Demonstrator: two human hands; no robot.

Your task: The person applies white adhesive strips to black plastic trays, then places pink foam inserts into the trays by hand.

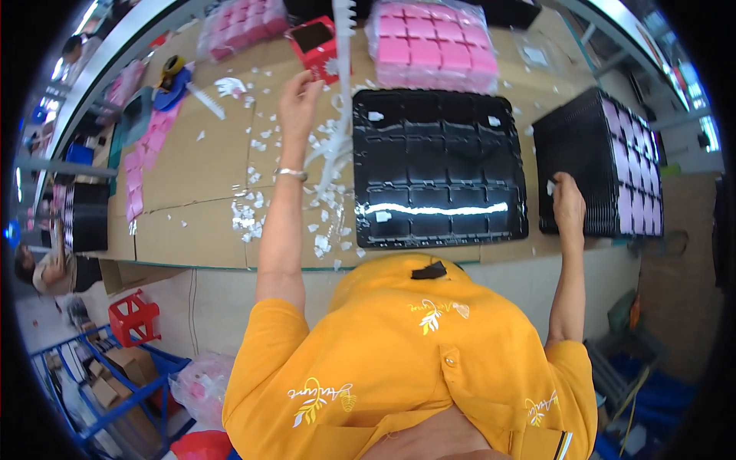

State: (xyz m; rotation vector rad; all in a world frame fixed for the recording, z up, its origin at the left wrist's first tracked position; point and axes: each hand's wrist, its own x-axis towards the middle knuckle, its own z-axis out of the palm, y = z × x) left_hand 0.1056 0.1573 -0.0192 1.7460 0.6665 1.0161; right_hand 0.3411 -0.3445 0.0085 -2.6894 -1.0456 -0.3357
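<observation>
A black plastic tray with moulded compartments lies in front of me, several small white pieces on its surface. My left hand is raised left of the tray, just below a red box. Its fingers are curled together; whether anything is in them is hidden. A long white notched strip hangs down beside it. At the right, my right hand is closed with a small white piece at its fingertips. That hand is against the near side of a stack of black trays.
Pink foam blocks in clear wrap lie behind the tray. White scraps are scattered over the cardboard-covered table. A tape dispenser is at the far left. A red stool stands below the table. Another person is at the left.
</observation>
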